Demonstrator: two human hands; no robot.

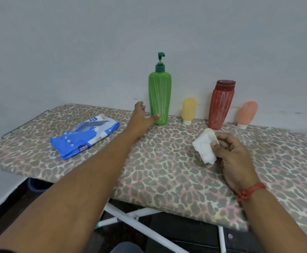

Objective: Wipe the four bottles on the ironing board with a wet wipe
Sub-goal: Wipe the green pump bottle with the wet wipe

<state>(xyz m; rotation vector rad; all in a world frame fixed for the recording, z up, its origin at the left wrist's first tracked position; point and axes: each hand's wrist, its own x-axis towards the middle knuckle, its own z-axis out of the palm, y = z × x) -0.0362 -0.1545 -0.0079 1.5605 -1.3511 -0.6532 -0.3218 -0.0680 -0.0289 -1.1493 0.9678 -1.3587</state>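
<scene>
Beside green bottle (159,99), left hand (141,117) outstretched.

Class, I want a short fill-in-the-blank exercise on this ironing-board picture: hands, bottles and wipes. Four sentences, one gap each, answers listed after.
1. The right hand pinches a folded white wet ____.
2. The left hand reaches to the tall ____ plastic pump bottle, thumb against its base.
3. The blue plastic wipes packet lies to the ____ of all four bottles.
4. Between the pump bottle and the red ribbed plastic bottle stands a small ____ tube.

Missing words: wipe; green; left; yellow
</scene>
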